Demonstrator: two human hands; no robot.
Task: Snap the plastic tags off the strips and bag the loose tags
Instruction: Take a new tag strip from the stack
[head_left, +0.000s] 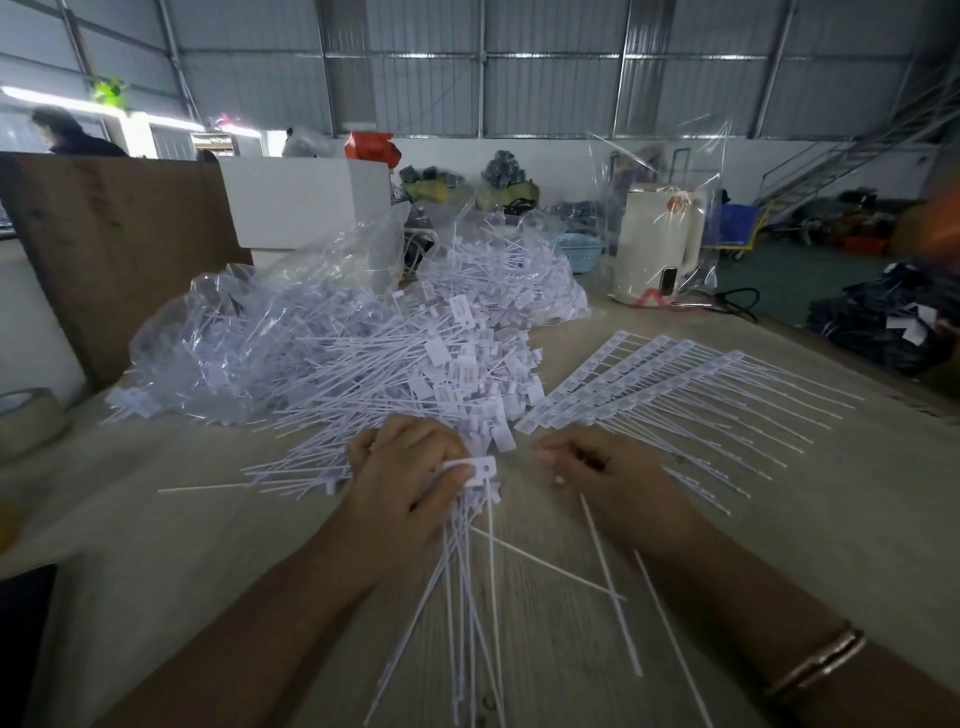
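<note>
Hidden or unclear: the right hand (597, 470) lies knuckles up with fingers curled under; thin tails pass beneath it, but whether it holds one cannot be told. The small markings on the tag heads are too blurred to read.

The left hand (410, 478) grips a bundle of loose tags (470, 582) by their heads, thumb pressed on the top one, tails fanning toward the camera. Uncut strips (670, 384) lie fanned on the table, just beyond the right hand. A heap of loose tags (395, 364) sits beyond the left hand, spilling from a clear bag (223, 332); a second filled bag (509, 280) lies behind.

Surface: pale wood-grain table (831, 519). A white kettle (657, 244) stands at its far edge, a tape roll (28, 415) at the left edge, partly cut off. Room: a metal-walled warehouse (545, 67).
</note>
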